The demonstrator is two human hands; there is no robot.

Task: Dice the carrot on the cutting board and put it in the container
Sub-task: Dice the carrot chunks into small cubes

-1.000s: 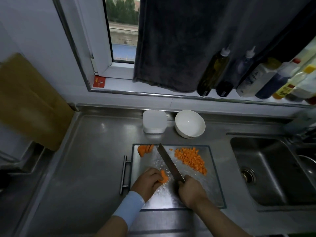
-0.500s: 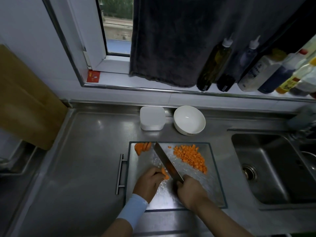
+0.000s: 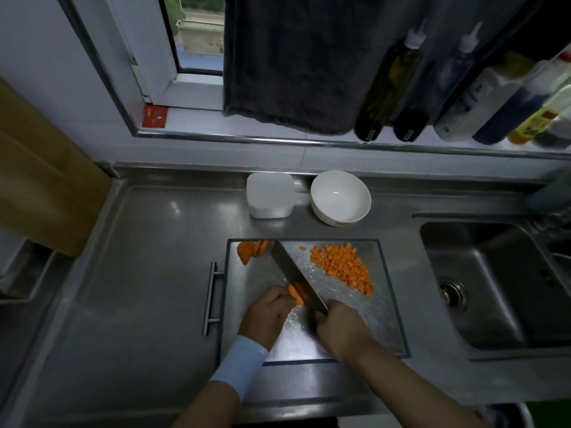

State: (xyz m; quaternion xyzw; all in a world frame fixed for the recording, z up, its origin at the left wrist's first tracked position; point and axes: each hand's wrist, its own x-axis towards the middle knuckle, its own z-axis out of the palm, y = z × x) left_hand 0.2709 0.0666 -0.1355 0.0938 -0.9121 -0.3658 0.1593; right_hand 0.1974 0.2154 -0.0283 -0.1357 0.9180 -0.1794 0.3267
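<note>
On the glass cutting board (image 3: 383, 322) my left hand (image 3: 267, 315) holds down a small stack of carrot slices (image 3: 296, 294) with curled fingers. My right hand (image 3: 340, 327) grips the handle of a cleaver (image 3: 290, 271), whose blade lies against the slices and points to the board's far left. A heap of diced carrot (image 3: 341, 267) lies on the board's far right. More uncut carrot slices (image 3: 250, 250) sit in the far left corner. A white square container (image 3: 269, 194) stands behind the board.
A white bowl (image 3: 340, 197) stands right of the container. The steel sink (image 3: 494, 282) lies to the right. Several bottles (image 3: 389, 84) line the window ledge under a dark towel (image 3: 302, 57). A wooden board (image 3: 40, 168) leans at the left. A bar handle (image 3: 211, 298) sits beside the cutting board.
The camera view has shifted slightly. The cleaver has kept working through the slices under my left hand; both hands stay in the same spot on the board.
</note>
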